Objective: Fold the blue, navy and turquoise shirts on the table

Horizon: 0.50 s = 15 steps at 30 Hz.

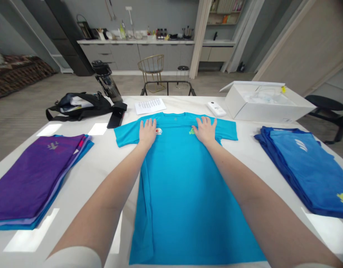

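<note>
A turquoise T-shirt [182,178] lies spread out on the white table [104,163], its collar at the far side and both sleeves out to the sides. My left hand [147,132] rests flat on its left shoulder, beside a small round chest print. On the other shoulder lies my right hand [206,130], palm down with fingers spread, next to a small green print. Neither hand grips anything. Along the shirt's left side, the fabric shows a long lengthwise fold. My forearms cover parts of both side edges.
Folded purple and blue shirts [40,171] are stacked at left, folded blue shirts [308,163] at right. Along the back are a black bag [82,106], a bottle [108,83], a phone [115,118], a printed sheet [150,106], a small white device [216,109] and an open white box [266,108].
</note>
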Available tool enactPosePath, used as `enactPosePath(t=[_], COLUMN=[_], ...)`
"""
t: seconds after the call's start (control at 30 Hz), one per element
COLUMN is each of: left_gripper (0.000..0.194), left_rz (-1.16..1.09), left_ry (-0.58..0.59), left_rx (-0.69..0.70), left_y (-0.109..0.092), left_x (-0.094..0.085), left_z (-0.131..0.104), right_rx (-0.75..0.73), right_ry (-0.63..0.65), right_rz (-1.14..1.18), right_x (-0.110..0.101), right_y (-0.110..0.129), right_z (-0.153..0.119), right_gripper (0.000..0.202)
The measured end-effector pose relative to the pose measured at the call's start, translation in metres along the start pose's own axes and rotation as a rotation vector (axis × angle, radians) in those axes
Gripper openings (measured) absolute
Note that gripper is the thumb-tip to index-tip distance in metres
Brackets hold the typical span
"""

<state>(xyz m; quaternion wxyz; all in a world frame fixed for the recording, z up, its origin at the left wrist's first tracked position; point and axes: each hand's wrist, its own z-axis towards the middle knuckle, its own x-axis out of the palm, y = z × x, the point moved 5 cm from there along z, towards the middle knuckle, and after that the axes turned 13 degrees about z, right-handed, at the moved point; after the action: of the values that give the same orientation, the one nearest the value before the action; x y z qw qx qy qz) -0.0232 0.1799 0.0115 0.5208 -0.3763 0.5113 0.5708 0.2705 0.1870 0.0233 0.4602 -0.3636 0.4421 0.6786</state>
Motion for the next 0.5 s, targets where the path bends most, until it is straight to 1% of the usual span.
enactPosePath(t=[0.07,0.17,0.23,0.27,0.3,0.37,0.43,0.5], left_gripper=[0.056,0.055,0.057,0.059,0.062,0.065,0.067,0.069], left_rz=[-0.004,-0.066,-0.109,-0.126,-0.138,-0.148,-0.139,-0.117], left_ry=[0.002,-0.003,0.020,0.048,0.085,0.150,0.181,0.184], left_rx=[0.043,0.073,0.099,0.100,0.087,0.025,-0.052,-0.092], left_y=[-0.026,-0.063,-0.080,-0.084,-0.084,-0.070,-0.045,-0.019], left_x=[-0.009,-0.018,-0.018,-0.017,-0.015,-0.009,-0.004,0.000], left_z=[-0.017,-0.045,-0.063,-0.071,-0.078,-0.088,-0.095,-0.099], right_rx=[-0.042,-0.014,0.021,0.057,0.104,0.196,0.228,0.208], right_ry=[-0.015,0.012,0.068,0.107,0.146,0.207,0.234,0.252], right_rz=[0.021,0.102,0.145,0.155,0.154,0.127,0.080,0.050], right_x=[-0.002,0.002,0.006,0.008,0.009,0.007,0.001,-0.006], right_y=[0.014,0.030,0.033,0.029,0.021,-0.003,-0.030,-0.050], right_z=[-0.012,-0.037,-0.055,-0.064,-0.072,-0.085,-0.093,-0.097], right_gripper=[0.050,0.054,0.059,0.062,0.064,0.067,0.069,0.068])
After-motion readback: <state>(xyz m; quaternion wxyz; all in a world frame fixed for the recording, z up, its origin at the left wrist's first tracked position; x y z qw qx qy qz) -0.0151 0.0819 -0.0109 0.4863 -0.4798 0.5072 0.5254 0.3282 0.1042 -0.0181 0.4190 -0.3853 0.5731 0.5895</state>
